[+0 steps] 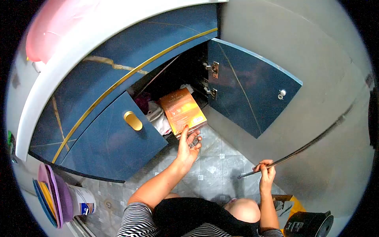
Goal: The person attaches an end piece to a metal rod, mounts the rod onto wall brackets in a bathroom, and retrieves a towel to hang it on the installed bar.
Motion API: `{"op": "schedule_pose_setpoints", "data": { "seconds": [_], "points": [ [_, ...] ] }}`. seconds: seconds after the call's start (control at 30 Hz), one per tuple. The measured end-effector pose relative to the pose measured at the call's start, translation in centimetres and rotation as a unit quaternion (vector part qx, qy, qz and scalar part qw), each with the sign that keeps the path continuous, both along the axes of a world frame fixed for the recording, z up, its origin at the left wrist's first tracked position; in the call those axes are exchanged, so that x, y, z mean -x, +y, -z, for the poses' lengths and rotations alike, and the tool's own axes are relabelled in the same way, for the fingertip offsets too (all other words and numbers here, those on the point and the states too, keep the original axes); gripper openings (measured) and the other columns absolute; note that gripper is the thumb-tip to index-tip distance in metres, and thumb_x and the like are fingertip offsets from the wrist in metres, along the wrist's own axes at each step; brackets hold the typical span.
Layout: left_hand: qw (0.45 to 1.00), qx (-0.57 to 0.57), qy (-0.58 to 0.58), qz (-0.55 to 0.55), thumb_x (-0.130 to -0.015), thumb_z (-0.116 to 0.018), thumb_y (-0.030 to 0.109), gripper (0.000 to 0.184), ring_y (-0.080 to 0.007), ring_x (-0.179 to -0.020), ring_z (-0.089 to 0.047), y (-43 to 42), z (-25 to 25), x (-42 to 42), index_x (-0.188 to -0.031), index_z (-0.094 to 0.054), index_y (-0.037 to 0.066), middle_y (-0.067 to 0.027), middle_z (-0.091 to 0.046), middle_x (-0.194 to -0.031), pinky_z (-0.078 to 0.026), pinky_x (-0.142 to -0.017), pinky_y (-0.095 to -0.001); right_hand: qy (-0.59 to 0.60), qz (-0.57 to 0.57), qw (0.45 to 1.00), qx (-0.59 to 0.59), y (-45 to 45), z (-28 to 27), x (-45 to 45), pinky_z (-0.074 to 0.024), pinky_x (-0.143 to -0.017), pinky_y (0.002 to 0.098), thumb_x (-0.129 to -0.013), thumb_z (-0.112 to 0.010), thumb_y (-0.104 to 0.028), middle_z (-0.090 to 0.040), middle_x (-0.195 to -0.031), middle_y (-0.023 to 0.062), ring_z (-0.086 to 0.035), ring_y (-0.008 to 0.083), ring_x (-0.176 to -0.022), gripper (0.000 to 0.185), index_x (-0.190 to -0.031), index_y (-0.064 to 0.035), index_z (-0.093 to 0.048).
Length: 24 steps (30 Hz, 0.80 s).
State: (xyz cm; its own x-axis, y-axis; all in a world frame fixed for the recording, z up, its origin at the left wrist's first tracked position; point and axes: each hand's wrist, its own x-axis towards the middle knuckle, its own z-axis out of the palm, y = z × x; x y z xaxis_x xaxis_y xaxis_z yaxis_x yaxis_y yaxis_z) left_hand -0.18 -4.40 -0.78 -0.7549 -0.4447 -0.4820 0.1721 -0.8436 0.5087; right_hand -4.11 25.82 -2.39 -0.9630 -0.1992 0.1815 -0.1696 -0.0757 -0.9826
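Though orange at the far end, box (179, 112) yellow toward its barcode (197, 119).

Left hand (187, 149) touches the orange box (182, 108) at the cabinet (112, 146); right hand (266, 173) holds a rod (301, 149).

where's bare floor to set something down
Tiled floor between the left hand and the thin strip in the right hand; also between the white bucket and left forearm. Crowded: cabinet opening, where an orange box and white cloth lie.
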Motion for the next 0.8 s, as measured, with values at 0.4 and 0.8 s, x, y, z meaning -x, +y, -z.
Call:
{"op": "schedule_pose_setpoints", "data": {
  "seconds": [0.4,0.8],
  "points": [
    [1.0,-0.01,-0.011,0.022,-0.081,-0.061,0.041,0.035,-0.0142,-0.07,-0.05,1.1,-0.9,-1.3,-0.104,-0.052,0.016,-0.0058,-0.064,-0.092,-0.035,-0.053,-0.023,-0.01,0.006,0.997,-0.08,0.2,4.5,0.2,-0.0415,-0.053,0.025,-0.08,-0.046,0.001,-0.051,-0.062,0.0035,-0.051,0.011,-0.056,0.012,-0.081,0.0016,-0.058],
    [0.996,-0.062,0.005,0.063,-0.085,-0.059,0.038,0.034,-0.0137,-0.072,-0.048,3.0,-1.5,-2.7,-0.112,-0.047,0.021,-0.0072,-0.063,-0.103,-0.036,-0.054,-0.0227,0.044,0.008,0.997,-0.064,-1.6,3.2,1.1,-0.0429,-0.051,0.0245,-0.08,-0.047,0.001,-0.051,-0.062,0.0033,-0.052,0.011,-0.054,0.011,-0.079,0.0004,-0.058]
  ]
}}
